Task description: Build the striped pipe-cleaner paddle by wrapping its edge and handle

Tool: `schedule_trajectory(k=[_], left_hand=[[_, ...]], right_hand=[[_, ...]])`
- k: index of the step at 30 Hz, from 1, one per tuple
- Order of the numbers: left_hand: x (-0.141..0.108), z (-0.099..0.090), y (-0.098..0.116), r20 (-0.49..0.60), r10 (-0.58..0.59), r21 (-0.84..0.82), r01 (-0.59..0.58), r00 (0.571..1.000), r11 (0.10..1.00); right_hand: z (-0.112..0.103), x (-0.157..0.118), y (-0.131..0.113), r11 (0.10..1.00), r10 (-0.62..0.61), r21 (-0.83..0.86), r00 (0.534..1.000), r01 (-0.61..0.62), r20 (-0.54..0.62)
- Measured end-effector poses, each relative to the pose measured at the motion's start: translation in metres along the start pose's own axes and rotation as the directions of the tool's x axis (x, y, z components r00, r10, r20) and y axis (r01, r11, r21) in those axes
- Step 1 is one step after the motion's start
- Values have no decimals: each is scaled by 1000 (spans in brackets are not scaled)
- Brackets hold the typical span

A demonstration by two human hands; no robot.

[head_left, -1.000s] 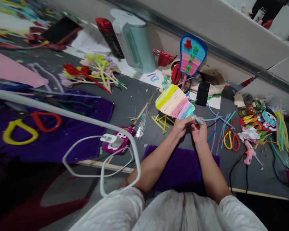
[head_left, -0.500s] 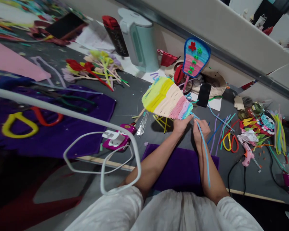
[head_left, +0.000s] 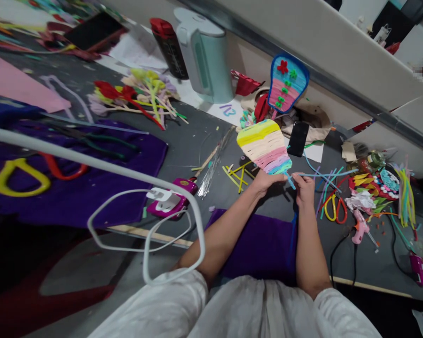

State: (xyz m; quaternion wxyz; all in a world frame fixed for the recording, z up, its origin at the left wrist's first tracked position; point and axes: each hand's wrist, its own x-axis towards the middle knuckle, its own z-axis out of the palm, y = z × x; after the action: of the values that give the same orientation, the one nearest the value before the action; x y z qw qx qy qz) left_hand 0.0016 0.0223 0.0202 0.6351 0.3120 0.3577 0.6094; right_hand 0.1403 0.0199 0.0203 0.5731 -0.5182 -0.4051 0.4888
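Observation:
My left hand (head_left: pixel 267 182) is closed on the narrow lower end of a striped fan (head_left: pixel 268 145), banded in yellow, cream, pink and blue. A short blue stem (head_left: pixel 290 181) sticks out below the fan, beside my left thumb. Close to that stem, my right hand (head_left: pixel 304 186) pinches a light blue pipe cleaner (head_left: pixel 329 175), which stretches out to the right over the table. Behind the striped fan, a finished-looking fan with a blue rim (head_left: pixel 288 84) stands upright, with a red flower and green pieces on it.
A kettle (head_left: pixel 207 61) and a dark bottle (head_left: pixel 169 49) stand at the back. Scissors (head_left: pixel 334 208), a pink glue gun (head_left: pixel 361 227) and loose pipe cleaners lie right. Purple cloth (head_left: pixel 257 244) lies under my forearms. A white tube (head_left: pixel 91 159) crosses the left foreground.
The striped fan has moved right and tilted in my left hand. The light blue pipe cleaner, which hung down over my right forearm, now points right, and my right hand has shifted slightly right.

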Motion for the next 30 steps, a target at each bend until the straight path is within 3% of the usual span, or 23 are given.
schedule_trajectory(k=[5, 8, 11, 14, 17, 21, 27, 30], left_hand=[[-2, 0, -1, 1, -117, -181, 115, 993, 977], [-1, 2, -3, -37, -162, -272, 146, 986, 951], [0, 4, -6, -106, -197, -335, 151, 975, 930], [1, 6, -8, -208, -157, -366, 72, 965, 928], [0, 9, -8, -280, -48, -343, -54, 959, 938], [0, 12, -11, -381, 123, -200, -212, 916, 956], [4, 7, -23, -460, 310, 155, -268, 832, 951], [6, 4, -25, -417, 353, 280, -251, 838, 927]], right_hand=[[15, -4, 5, 964, 176, 195, 983, -183, 51], [23, -7, 10, 955, 166, 247, 986, -166, 22], [31, -12, 16, 983, 37, 181, 994, -19, -98], [35, -20, 19, 968, -246, -95, 954, 232, -172], [34, -26, 19, 794, -518, -405, 853, 453, -61], [28, -25, 22, 540, -657, -623, 746, 566, 109], [18, -20, 24, 336, -694, -742, 685, 581, 223], [13, -18, 19, 336, -681, -745, 695, 577, 231]])
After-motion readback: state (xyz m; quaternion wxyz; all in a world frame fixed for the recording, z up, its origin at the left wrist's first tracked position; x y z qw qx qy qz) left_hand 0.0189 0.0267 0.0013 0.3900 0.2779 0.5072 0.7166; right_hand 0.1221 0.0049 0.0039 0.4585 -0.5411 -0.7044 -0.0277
